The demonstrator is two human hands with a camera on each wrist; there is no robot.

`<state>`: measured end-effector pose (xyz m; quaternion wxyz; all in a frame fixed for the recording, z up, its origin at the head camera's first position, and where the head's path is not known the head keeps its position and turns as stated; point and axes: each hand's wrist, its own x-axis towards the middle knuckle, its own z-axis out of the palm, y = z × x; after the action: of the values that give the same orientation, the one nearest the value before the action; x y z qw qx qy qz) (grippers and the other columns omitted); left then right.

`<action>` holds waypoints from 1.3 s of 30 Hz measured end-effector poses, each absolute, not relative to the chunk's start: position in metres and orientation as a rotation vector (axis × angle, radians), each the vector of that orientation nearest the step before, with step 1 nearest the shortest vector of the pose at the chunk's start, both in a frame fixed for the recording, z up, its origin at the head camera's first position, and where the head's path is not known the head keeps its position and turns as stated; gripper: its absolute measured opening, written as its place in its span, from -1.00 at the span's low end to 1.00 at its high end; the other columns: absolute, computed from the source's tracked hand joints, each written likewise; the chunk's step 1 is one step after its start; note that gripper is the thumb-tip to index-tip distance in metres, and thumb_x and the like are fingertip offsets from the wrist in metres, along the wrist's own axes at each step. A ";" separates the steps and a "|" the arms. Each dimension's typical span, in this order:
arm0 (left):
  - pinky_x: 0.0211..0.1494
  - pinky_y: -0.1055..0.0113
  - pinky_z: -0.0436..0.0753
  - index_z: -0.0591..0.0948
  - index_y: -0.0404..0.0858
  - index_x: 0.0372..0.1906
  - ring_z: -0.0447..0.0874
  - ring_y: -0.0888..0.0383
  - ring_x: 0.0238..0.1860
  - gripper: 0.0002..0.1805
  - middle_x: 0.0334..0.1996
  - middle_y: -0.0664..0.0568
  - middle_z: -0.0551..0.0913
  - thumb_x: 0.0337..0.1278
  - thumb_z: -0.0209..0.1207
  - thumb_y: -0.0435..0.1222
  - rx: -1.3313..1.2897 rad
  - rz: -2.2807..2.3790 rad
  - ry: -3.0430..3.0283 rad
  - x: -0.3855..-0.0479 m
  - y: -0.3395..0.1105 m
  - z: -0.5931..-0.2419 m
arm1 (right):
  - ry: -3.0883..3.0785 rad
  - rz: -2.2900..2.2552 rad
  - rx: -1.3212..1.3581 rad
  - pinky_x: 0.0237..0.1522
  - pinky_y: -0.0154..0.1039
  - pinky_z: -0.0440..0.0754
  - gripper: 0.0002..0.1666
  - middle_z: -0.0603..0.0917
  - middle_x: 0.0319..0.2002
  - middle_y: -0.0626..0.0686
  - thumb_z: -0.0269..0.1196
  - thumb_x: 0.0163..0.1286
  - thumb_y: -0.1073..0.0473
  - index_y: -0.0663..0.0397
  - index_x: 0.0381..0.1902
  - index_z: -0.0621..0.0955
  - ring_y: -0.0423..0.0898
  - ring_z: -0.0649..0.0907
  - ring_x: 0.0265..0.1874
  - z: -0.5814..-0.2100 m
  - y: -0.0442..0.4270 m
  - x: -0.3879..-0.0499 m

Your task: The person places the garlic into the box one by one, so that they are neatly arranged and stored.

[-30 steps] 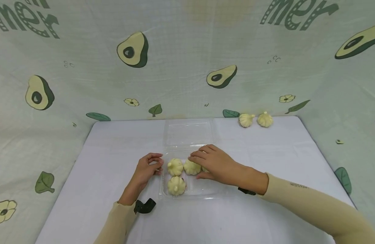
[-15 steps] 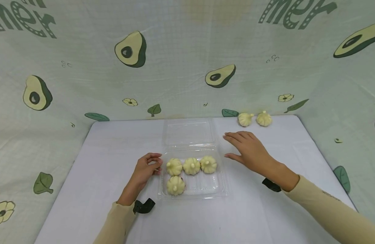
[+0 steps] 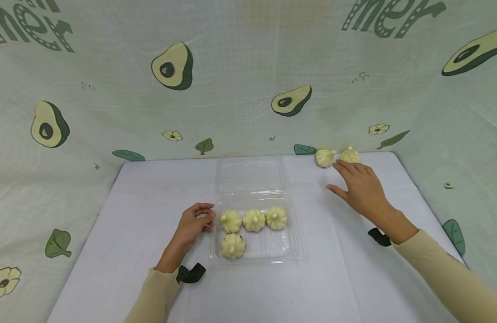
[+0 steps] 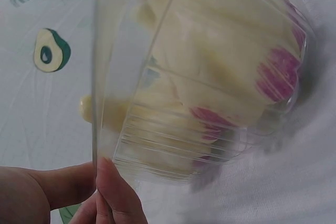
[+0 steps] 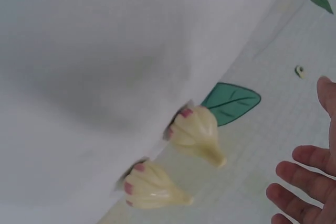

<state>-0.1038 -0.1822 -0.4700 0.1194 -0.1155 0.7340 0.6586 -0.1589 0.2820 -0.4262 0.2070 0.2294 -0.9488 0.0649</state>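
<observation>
A clear plastic clamshell box (image 3: 272,249) lies with its lid (image 3: 250,176) folded back on the table. Inside it, a garlic bulb (image 3: 231,221), a second garlic bulb (image 3: 254,220) and a third garlic bulb (image 3: 276,218) form the rear row. Another garlic bulb (image 3: 233,246) sits front left. My left hand (image 3: 198,224) pinches the box's left rim, seen between thumb and finger in the left wrist view. My right hand (image 3: 363,188), fingers spread and holding nothing, is just in front of two loose garlic bulbs, the left one (image 5: 197,135) and the right one (image 5: 152,184).
The white-covered table (image 3: 159,184) ends at the back against a hanging cloth (image 3: 232,89) printed with avocados and leaves. Both loose bulbs stand at that rear edge, right of the lid. Black wrist straps (image 3: 192,272) show at the sleeves.
My right hand has let go of the rear-row right garlic bulb and moved right and back towards the two loose bulbs. The left hand stays at the box rim.
</observation>
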 end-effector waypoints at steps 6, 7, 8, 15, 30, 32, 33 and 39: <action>-0.34 0.42 0.72 0.54 -0.49 0.27 0.63 0.18 -0.36 -0.64 -0.16 -0.03 0.62 0.46 0.20 -0.50 -0.353 1.933 2.139 -0.104 -0.182 -0.471 | -2.659 0.120 0.542 0.27 0.36 0.47 -0.10 0.57 0.33 0.37 0.57 0.19 -0.03 0.37 0.34 0.54 0.41 0.55 0.23 -0.431 0.298 -0.166; -0.34 0.42 0.72 0.54 -0.49 0.27 0.63 0.18 -0.36 -0.64 -0.16 -0.03 0.62 0.46 0.20 -0.50 -0.353 1.934 2.138 -0.104 -0.182 -0.471 | -2.665 0.106 0.522 0.29 0.36 0.46 -0.10 0.57 0.33 0.38 0.58 0.20 -0.04 0.38 0.34 0.54 0.41 0.55 0.24 -0.431 0.301 -0.167; -0.34 0.42 0.72 0.53 -0.49 0.27 0.63 0.18 -0.36 -0.64 -0.16 -0.03 0.62 0.46 0.20 -0.50 -0.351 1.936 2.137 -0.104 -0.182 -0.471 | -2.676 0.093 0.501 0.30 0.35 0.45 -0.09 0.56 0.33 0.39 0.58 0.21 -0.05 0.39 0.34 0.54 0.40 0.54 0.25 -0.431 0.303 -0.169; -0.34 0.42 0.72 0.54 -0.48 0.27 0.62 0.18 -0.36 -0.64 -0.16 -0.04 0.62 0.47 0.20 -0.50 -0.352 1.938 2.139 -0.104 -0.182 -0.472 | -2.784 -0.001 0.373 0.40 0.34 0.36 0.01 0.46 0.41 0.43 0.53 0.30 -0.15 0.44 0.43 0.45 0.40 0.47 0.34 -0.431 0.318 -0.182; -0.35 0.41 0.72 0.54 -0.49 0.26 0.63 0.17 -0.36 -0.64 -0.16 -0.04 0.62 0.45 0.20 -0.51 -0.351 1.941 2.140 -0.104 -0.181 -0.471 | -2.907 -0.020 0.221 0.48 0.40 0.20 0.06 0.33 0.47 0.49 0.42 0.42 -0.22 0.49 0.48 0.33 0.49 0.34 0.41 -0.444 0.342 -0.217; -0.35 0.41 0.72 0.54 -0.48 0.26 0.62 0.17 -0.36 -0.64 -0.16 -0.04 0.62 0.45 0.21 -0.50 -0.350 1.945 2.135 -0.104 -0.182 -0.471 | -2.909 -0.006 0.210 0.48 0.41 0.20 0.06 0.33 0.46 0.50 0.41 0.43 -0.22 0.50 0.48 0.32 0.50 0.34 0.40 -0.447 0.344 -0.222; -0.35 0.41 0.72 0.54 -0.48 0.26 0.62 0.17 -0.36 -0.64 -0.15 -0.04 0.62 0.45 0.21 -0.50 -0.350 1.946 2.133 -0.104 -0.182 -0.471 | -2.908 0.001 0.209 0.48 0.42 0.20 0.05 0.34 0.45 0.51 0.41 0.43 -0.21 0.50 0.48 0.32 0.50 0.34 0.40 -0.448 0.344 -0.224; -0.35 0.41 0.72 0.55 -0.48 0.26 0.62 0.17 -0.36 -0.64 -0.15 -0.05 0.62 0.45 0.21 -0.50 -0.346 1.952 2.137 -0.104 -0.182 -0.472 | -2.904 0.024 0.215 0.47 0.42 0.21 0.03 0.37 0.42 0.52 0.41 0.44 -0.19 0.52 0.47 0.33 0.51 0.35 0.37 -0.455 0.347 -0.236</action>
<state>-0.1041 -0.1817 -0.4718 0.1134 -0.1179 0.7284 0.6653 -0.2363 0.3469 -0.4551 0.1148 0.0733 -0.9907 0.0081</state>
